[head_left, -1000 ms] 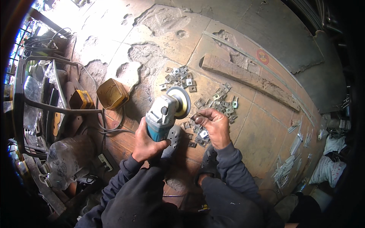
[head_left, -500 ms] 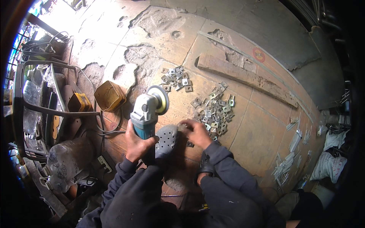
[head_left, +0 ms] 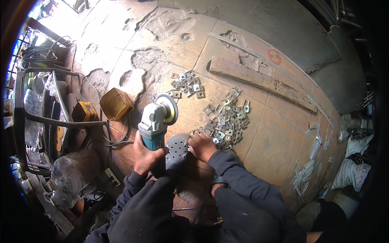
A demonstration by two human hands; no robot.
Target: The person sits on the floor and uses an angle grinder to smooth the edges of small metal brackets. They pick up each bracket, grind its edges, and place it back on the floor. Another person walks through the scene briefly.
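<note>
My left hand (head_left: 146,157) is wrapped round the teal body of an angle grinder (head_left: 153,128), whose round disc points up and to the right. Just right of a grey clog with holes (head_left: 177,149), my right hand (head_left: 204,146) is closed, its fingers curled together. A pale glint shows at its fingertips, but what they hold is too small to make out. Beyond that hand lies a heap of small metal plates with holes (head_left: 231,117). A smaller heap of similar plates (head_left: 187,84) lies farther off, past the grinder's disc.
A wooden beam (head_left: 259,83) lies across the far right of the worn tile floor. Two cut-open yellowish containers (head_left: 116,104) stand left of the grinder, near a metal frame (head_left: 65,120) and cables. Thin metal strips (head_left: 304,176) are scattered at the right.
My right hand has moved slightly down and its fingers have curled in, beside the clog. The grinder in my left hand has barely shifted.
</note>
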